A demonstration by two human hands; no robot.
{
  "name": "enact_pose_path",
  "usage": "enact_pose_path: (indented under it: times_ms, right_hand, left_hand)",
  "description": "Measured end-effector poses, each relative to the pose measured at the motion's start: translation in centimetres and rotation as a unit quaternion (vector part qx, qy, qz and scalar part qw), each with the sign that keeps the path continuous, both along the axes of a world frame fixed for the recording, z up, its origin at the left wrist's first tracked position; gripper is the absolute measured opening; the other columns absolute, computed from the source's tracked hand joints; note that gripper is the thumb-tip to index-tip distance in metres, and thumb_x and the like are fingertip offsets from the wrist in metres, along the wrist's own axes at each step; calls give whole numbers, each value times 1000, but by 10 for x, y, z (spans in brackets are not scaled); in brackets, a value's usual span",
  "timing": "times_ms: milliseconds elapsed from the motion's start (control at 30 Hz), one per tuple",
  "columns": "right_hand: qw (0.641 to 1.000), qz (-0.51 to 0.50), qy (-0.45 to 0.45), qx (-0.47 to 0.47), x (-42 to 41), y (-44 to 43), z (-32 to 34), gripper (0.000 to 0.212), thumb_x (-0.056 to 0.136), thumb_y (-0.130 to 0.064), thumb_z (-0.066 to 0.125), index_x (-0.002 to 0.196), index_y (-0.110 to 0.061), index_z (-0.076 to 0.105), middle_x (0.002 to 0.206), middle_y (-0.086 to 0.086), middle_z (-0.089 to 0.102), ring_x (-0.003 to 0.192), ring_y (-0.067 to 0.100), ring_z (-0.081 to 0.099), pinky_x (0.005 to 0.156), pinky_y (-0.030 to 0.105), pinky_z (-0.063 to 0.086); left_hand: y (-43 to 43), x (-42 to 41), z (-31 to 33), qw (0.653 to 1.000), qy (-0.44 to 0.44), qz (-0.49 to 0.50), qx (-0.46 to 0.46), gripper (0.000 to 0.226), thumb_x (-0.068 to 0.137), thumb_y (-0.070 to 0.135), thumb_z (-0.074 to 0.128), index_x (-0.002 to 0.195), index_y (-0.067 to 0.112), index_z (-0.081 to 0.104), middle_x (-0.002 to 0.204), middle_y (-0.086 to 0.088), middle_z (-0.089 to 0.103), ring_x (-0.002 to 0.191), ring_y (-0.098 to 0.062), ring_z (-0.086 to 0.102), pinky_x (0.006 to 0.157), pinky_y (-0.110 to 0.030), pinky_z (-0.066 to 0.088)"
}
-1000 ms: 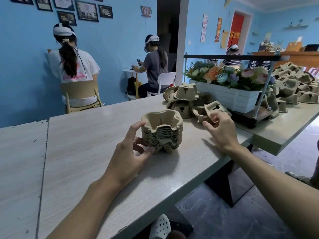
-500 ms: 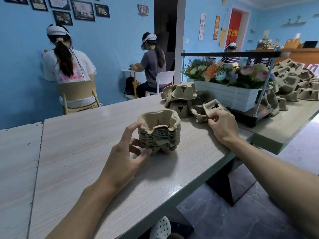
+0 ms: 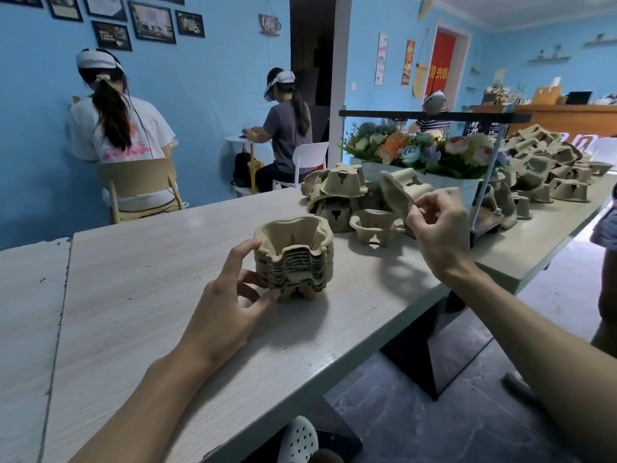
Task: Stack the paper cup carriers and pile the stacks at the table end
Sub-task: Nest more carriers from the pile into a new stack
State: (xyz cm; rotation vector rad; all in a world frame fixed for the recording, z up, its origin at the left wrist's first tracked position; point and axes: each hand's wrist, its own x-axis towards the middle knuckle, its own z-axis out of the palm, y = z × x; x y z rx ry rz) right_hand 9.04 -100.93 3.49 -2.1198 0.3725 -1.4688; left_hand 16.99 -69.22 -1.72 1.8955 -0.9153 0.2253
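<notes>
In the right hand (image 3: 440,228), a tilted carrier (image 3: 397,188)

Flower planter (image 3: 434,152) under black rack (image 3: 417,114), framed pictures (image 3: 152,21) on blue wall (image 3: 213,105), wooden chair (image 3: 137,178) and white chair (image 3: 312,158) (both occupied, backs turned).

A small café: a cup-shaped "Coffee" sign (image 3: 269,25) and framed pictures (image 3: 152,22) on the blue wall (image 3: 217,95), drink posters (image 3: 408,62), a wooden service counter (image 3: 567,120) at the back, paper cup carriers (image 3: 547,162) heaped on the bench (image 3: 534,242).
</notes>
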Motion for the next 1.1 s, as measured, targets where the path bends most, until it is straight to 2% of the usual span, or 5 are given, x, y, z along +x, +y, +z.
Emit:
enact_pose_path:
  times_ms: [267,433,700,867,1100]
  right_hand:
    - [977,79,42,192,-10,34,4,10,89,-14,65,81,-10,60,75,10,65,67,20,61,64,38,53]
    - [890,145,79,424,-12,37,-10,12,92,3,52,103,-2,51,79,15,57,48,16,62,51,34,57]
    - [949,129,231,173,-24,17,-23,26,89,-6,51,98,-22,69,72,6,58,65,16,52,61,33,45]
    - [925,205,273,165,-36,11,-27,43,86,10,44,100,-19,72,76,0,55,66,8,48,57,15,39]
    - [927,240,237,165,-42,3,-34,19,81,-8,77,96,-18,75,68,-2,62,61,13,57,59,25,47]
  left_hand:
    - [2,-4,2,1000,7,-2,-8,63,86,23,77,132,45,40,89,5,70,78,-11,69,57,-21,52]
    - [2,-3,1,1000,-2,1,-5,62,86,22,76,132,44,40,87,6,70,75,-10,68,64,-19,49]
    - [2,-1,1,1000,-10,15,-16,64,85,16,77,127,45,39,88,4,70,72,-10,67,65,-7,46]
    - [0,0,0,1000,15,3,-6,74,87,14,74,138,53,36,88,5,69,74,-11,67,65,-14,50]
    - [1,-1,1,1000,-7,15,0,62,87,18,75,129,48,41,84,6,68,74,-9,66,63,-20,52]
